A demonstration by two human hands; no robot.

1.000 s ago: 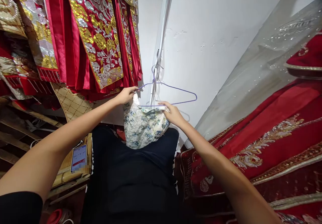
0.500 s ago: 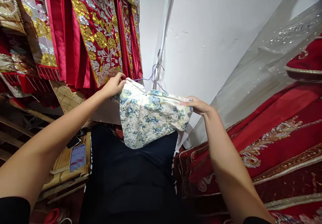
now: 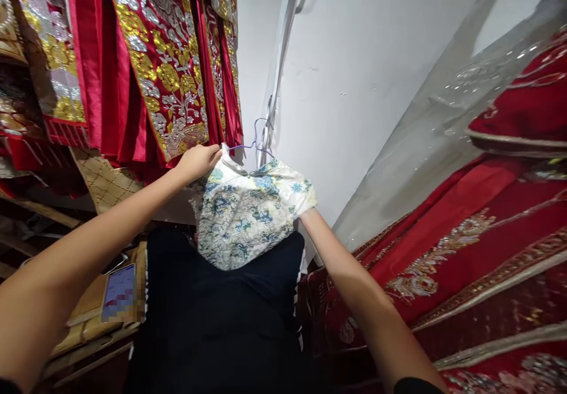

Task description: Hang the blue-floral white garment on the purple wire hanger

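A short-sleeved floral shirt (image 3: 243, 217), white with blue and yellow print, is spread out in front of me. My left hand (image 3: 202, 160) is closed on its left shoulder, beside the collar. On the right, my forearm (image 3: 330, 243) goes up into the shirt's sleeve opening, so my right hand and its fingers are hidden under the cloth. A thin purple hanger (image 3: 256, 140) shows its hook and neck above the collar; the rest of it is covered by the shirt.
Red embroidered garments with gold and silver sequins (image 3: 172, 75) hang at the upper left. More red garments (image 3: 443, 252), partly under a clear plastic cover (image 3: 411, 122), fill the right side. A phone (image 3: 119, 290) lies on a bamboo surface (image 3: 84, 308) at the lower left. Behind is a white wall (image 3: 354, 57).
My right hand has gone from gripping the outside of the right sleeve to inside it. My left hand keeps its hold at the shoulder, and the view has shifted slightly.
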